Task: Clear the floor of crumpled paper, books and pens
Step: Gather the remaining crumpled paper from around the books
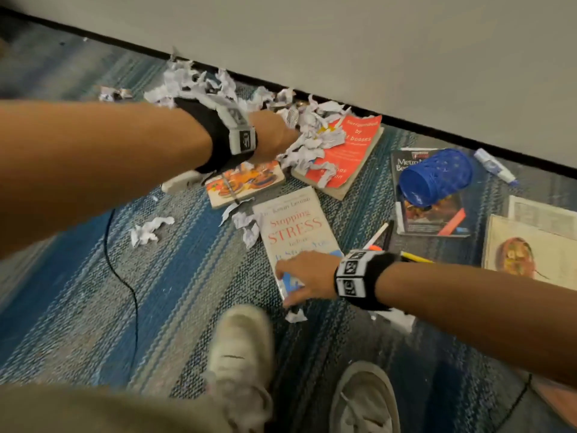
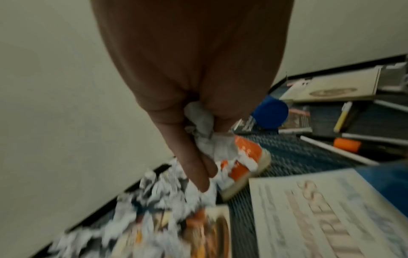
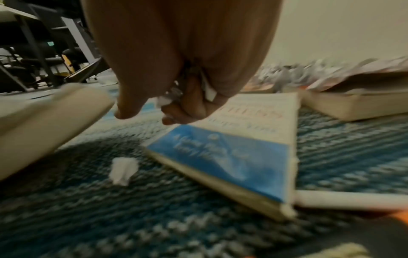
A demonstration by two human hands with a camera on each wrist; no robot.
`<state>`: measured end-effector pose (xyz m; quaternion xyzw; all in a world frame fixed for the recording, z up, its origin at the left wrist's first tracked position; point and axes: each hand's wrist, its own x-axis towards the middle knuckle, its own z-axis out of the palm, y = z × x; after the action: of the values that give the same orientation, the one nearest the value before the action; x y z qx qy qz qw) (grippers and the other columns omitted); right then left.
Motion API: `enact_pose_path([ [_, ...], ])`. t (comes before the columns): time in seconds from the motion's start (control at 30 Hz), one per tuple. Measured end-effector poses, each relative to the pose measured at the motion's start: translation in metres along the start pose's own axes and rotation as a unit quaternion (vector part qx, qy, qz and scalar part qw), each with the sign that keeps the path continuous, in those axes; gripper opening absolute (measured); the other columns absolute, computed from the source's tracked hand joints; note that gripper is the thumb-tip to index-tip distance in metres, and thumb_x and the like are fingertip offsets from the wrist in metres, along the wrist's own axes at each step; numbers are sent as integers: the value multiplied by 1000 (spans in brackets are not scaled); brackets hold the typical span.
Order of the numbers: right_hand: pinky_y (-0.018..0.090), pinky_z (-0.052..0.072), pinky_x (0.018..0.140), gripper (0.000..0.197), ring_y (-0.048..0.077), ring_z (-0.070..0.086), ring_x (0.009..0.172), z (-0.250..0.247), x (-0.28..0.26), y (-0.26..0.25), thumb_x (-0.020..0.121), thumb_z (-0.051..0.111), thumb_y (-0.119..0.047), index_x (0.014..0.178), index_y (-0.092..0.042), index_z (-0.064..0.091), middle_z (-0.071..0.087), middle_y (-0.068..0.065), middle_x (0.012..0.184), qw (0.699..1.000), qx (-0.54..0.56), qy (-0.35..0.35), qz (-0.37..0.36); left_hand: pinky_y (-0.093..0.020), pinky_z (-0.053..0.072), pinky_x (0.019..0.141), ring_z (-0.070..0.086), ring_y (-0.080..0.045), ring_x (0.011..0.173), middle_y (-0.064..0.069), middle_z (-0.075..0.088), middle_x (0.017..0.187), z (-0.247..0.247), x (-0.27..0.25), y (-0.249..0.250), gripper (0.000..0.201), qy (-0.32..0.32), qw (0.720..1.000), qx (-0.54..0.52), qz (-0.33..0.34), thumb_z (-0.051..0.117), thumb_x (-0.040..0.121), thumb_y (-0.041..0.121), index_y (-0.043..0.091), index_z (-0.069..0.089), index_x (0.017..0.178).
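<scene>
A heap of crumpled paper [image 1: 218, 85] lies along the wall and spills onto a red book [image 1: 346, 151]. My left hand [image 1: 278, 135] reaches into that heap. In the left wrist view it grips a wad of crumpled paper [image 2: 200, 118] in the palm, fingertips [image 2: 203, 183] touching the heap. My right hand [image 1: 284, 285] hovers over the near end of the white "Stress" book [image 1: 296, 226]. Its fingers [image 3: 187, 108] curl round small bits of crumpled paper [image 3: 163, 103]. Pens [image 1: 379, 235] and a yellow pencil [image 1: 415, 257] lie beside that wrist.
A food-cover book [image 1: 246, 182], a dark book [image 1: 434, 217] under a tipped blue cup [image 1: 437, 176], and an open cookbook [image 1: 530, 251] lie on the striped carpet. Loose scraps [image 1: 150, 229] [image 3: 122, 170], a black cable [image 1: 125, 276] and my shoes [image 1: 240, 354] are near.
</scene>
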<state>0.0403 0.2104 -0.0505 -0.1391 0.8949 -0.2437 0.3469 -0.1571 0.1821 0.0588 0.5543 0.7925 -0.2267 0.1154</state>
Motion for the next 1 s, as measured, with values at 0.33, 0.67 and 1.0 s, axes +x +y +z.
enact_pose_path([
  [0.33, 36, 37, 64, 29, 36, 58, 90, 37, 19, -10, 95, 53, -9, 124, -5, 50, 53, 17, 118, 937, -281, -95, -183, -34, 43, 65, 57, -29, 83, -13, 56, 91, 125, -49, 28, 66, -144, 954, -188, -186, 52, 94, 48, 10, 25, 142],
  [0.67, 35, 35, 69, 24, 34, 55, 93, -42, 26, -8, 98, 44, -15, 119, -4, 50, 48, 13, 119, 980, -192, 55, -18, -37, 41, 76, 53, -39, 107, -23, 36, 135, 163, -46, 41, 45, -118, 948, -253, -152, 40, 101, 27, 12, 32, 143],
  [1.0, 29, 47, 62, 29, 21, 62, 78, -136, 97, -65, 95, 54, -33, 108, -8, 59, 61, 5, 84, 972, 108, 156, 136, -35, 42, 73, 56, -31, 92, -19, 58, 109, 89, -117, -123, 38, -35, 994, -86, -52, 43, 97, 15, 4, 38, 132],
])
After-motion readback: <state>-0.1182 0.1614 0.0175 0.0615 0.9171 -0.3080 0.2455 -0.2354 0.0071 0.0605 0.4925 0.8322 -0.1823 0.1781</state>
